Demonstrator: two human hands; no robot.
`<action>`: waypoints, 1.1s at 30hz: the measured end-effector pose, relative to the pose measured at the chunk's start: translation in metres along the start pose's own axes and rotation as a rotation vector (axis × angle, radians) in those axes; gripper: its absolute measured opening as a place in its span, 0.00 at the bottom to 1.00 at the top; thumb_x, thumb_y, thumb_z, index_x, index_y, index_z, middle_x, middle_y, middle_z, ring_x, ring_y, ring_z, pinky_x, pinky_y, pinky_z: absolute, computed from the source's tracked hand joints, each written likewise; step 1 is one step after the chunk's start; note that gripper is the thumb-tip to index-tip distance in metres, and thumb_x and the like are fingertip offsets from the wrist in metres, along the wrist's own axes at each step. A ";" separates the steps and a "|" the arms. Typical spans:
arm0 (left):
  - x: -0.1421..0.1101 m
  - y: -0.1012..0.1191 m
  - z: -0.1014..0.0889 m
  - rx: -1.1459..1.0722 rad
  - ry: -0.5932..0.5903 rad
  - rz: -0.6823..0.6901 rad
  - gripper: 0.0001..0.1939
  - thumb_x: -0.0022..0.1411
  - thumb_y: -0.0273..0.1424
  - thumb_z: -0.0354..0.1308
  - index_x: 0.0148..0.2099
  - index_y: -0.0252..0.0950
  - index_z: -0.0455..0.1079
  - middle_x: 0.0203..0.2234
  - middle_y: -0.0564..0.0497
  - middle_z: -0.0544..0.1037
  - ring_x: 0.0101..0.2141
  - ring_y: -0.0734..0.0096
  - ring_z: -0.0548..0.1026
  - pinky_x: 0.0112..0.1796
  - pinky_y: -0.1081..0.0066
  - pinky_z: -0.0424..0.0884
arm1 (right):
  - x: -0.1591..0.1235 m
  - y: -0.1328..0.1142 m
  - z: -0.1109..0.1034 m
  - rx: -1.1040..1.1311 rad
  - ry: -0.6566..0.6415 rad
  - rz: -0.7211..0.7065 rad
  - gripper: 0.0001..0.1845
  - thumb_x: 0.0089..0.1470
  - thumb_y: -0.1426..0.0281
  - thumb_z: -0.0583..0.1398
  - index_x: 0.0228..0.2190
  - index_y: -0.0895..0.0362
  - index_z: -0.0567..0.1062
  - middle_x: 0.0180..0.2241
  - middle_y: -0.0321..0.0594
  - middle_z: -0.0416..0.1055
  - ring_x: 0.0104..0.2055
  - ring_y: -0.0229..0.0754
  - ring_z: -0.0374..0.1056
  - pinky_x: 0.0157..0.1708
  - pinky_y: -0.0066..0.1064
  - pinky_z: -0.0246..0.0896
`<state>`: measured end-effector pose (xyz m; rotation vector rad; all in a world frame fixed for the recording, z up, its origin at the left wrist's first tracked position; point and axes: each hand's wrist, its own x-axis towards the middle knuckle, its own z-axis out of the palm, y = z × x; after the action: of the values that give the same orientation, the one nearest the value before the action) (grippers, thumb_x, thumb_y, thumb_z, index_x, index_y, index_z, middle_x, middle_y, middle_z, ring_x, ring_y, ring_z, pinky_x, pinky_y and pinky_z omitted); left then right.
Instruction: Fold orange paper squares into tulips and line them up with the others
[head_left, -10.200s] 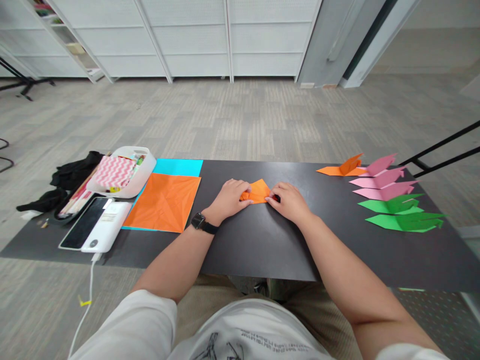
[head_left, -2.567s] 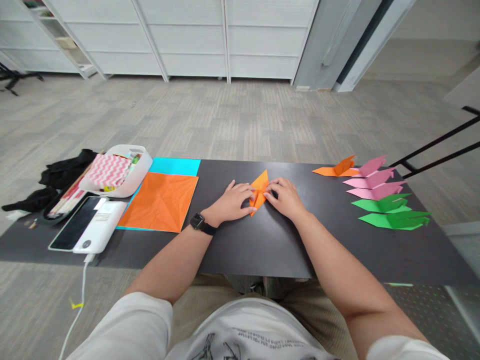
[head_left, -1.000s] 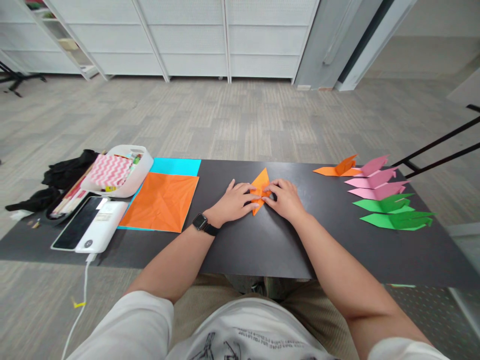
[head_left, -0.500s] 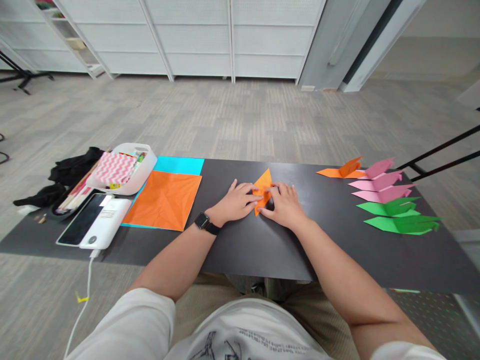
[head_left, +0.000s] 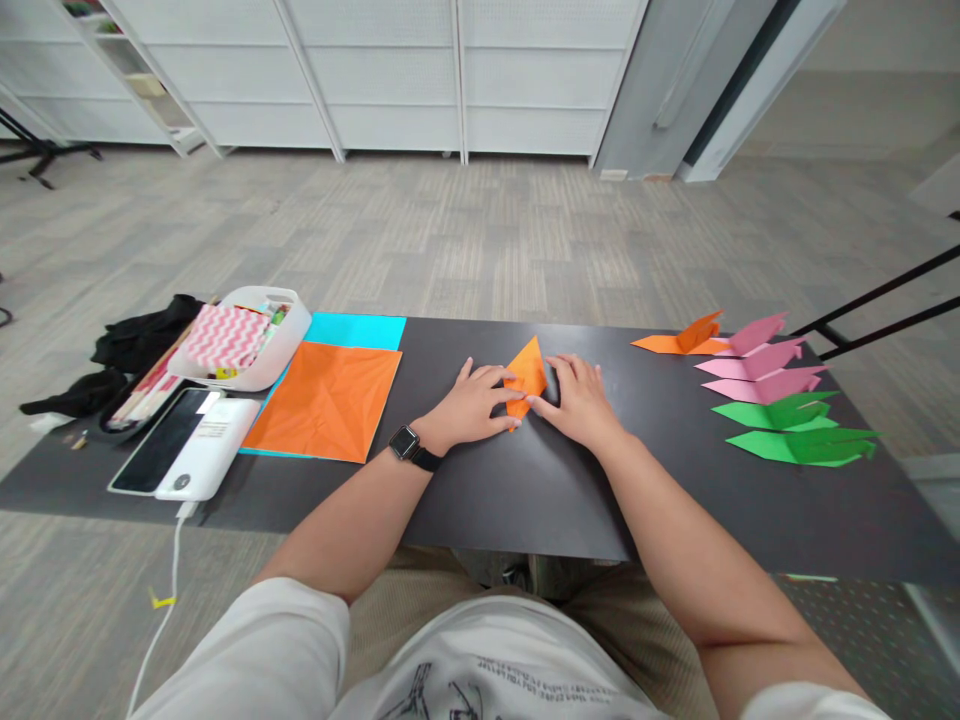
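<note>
A folded piece of orange paper (head_left: 529, 368), pointed at the far end, lies on the dark table between my hands. My left hand (head_left: 474, 405) comes from the left, wearing a black watch; its fingers are spread, with the fingertips resting on the paper's left side and lower part. On the other side is my right hand (head_left: 579, 398), fingers apart, its thumb at the paper's lower right edge and its forefinger just right of the paper. Part of the paper's lower end is hidden under my left fingers.
Orange sheets (head_left: 330, 400) lie over blue sheets (head_left: 360, 329) on the left. Beyond are a white basket (head_left: 289, 345), a phone (head_left: 161, 440), a white power bank (head_left: 206, 450) with a cable, and black cloth (head_left: 150, 340). Folded orange (head_left: 679, 343), pink (head_left: 757, 368) and green (head_left: 795, 447) paper birds line the right.
My right hand has shifted slightly right, and its fingers have come off the paper's face to its edge. More of the orange paper shows. My left hand stays nearly in place.
</note>
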<state>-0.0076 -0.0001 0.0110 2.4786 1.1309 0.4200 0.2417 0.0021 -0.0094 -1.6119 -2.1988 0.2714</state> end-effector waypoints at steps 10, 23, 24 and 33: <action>0.002 0.001 -0.001 0.001 -0.023 -0.021 0.22 0.66 0.43 0.69 0.61 0.52 0.77 0.65 0.48 0.71 0.68 0.50 0.66 0.71 0.29 0.41 | 0.010 0.020 0.016 -0.063 0.082 0.095 0.40 0.59 0.48 0.64 0.66 0.53 0.67 0.65 0.60 0.65 0.69 0.69 0.59 0.68 0.78 0.41; 0.002 -0.001 0.002 0.024 -0.011 0.008 0.30 0.67 0.44 0.68 0.68 0.51 0.70 0.65 0.45 0.70 0.68 0.49 0.64 0.72 0.31 0.39 | 0.015 0.020 0.010 -0.007 0.167 0.087 0.27 0.61 0.57 0.64 0.59 0.51 0.74 0.62 0.55 0.68 0.67 0.64 0.62 0.69 0.73 0.45; 0.002 -0.001 0.002 0.027 -0.010 0.011 0.31 0.67 0.44 0.67 0.70 0.51 0.69 0.65 0.45 0.70 0.68 0.49 0.64 0.72 0.31 0.38 | 0.014 0.017 0.009 0.005 0.161 0.057 0.23 0.61 0.58 0.65 0.56 0.50 0.76 0.62 0.53 0.68 0.66 0.63 0.63 0.70 0.71 0.46; 0.009 -0.001 0.004 0.087 -0.001 0.040 0.36 0.63 0.44 0.67 0.71 0.48 0.68 0.62 0.44 0.69 0.66 0.47 0.64 0.73 0.32 0.34 | 0.009 0.008 0.013 0.044 0.088 -0.050 0.07 0.61 0.65 0.66 0.41 0.47 0.84 0.59 0.46 0.69 0.64 0.59 0.64 0.70 0.70 0.47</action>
<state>-0.0010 0.0071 0.0083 2.5796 1.1234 0.3887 0.2413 0.0144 -0.0222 -1.5140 -2.1494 0.2282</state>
